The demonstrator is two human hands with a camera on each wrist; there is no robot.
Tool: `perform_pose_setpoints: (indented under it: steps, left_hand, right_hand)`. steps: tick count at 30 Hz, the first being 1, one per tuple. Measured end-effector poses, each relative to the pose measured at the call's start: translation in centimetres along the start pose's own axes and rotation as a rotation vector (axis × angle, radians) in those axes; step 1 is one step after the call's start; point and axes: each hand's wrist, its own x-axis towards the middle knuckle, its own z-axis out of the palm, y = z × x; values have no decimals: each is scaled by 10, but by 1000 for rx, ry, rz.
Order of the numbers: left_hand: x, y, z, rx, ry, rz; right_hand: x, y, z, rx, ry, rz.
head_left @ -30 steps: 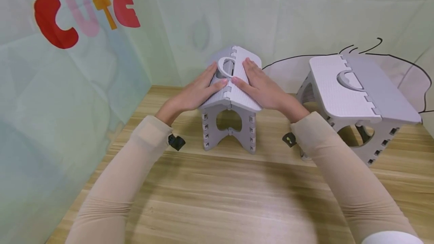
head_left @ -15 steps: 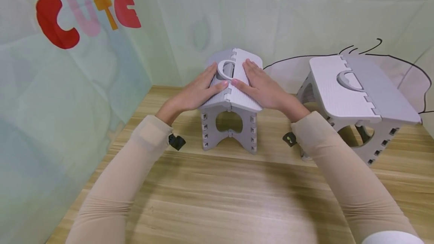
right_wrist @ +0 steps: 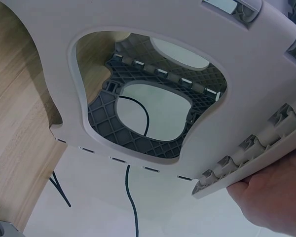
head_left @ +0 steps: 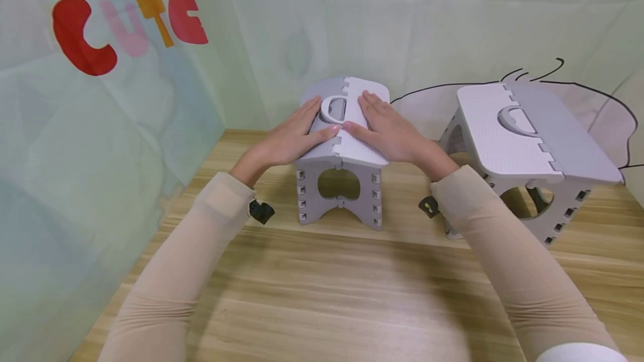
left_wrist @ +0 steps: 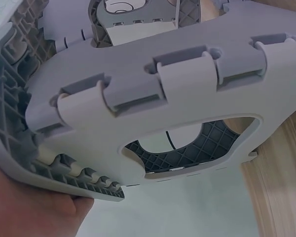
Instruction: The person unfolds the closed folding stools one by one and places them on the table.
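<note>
A light grey plastic folding stool (head_left: 347,152) stands on the wooden surface, its two-panel top bent in a low ridge. My left hand (head_left: 289,138) lies with straight fingers on the left panel, beside the oval carrying handle (head_left: 325,109). On the right panel rests my right hand (head_left: 392,132), also with its fingers extended. The thumb tips nearly meet at the centre seam. In the left wrist view, my left hand (left_wrist: 34,212) shows at the top panel's edge above the hinged side wall. My right hand (right_wrist: 271,192) is likewise by the panel edge in the right wrist view.
A second grey folding stool (head_left: 490,147) stands to the right, by my right forearm. Behind the stools hangs a pale printed backdrop (head_left: 392,32), which also runs along the left side with coloured letters. Wooden flooring (head_left: 322,295) stretches in front.
The first stool's top has flattened under my hands: its ridge is lower and the front side wall has spread slightly wider. Both hands have kept nearly the same place.
</note>
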Motion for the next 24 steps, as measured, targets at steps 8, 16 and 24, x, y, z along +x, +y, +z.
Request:
perform_pose_setpoints:
  steps: [8, 16, 24]
  left_hand:
    - [1, 0, -1, 52, -20, -11]
    - [1, 2, -2, 80, -42, -20]
    - [1, 2, -4, 95, -56, -19]
  right_hand:
    - [1, -1, -2, -65, -29, -10]
    - [1, -2, -6, -128, -69, -10]
    - [3, -2, -10, -160, -95, -19]
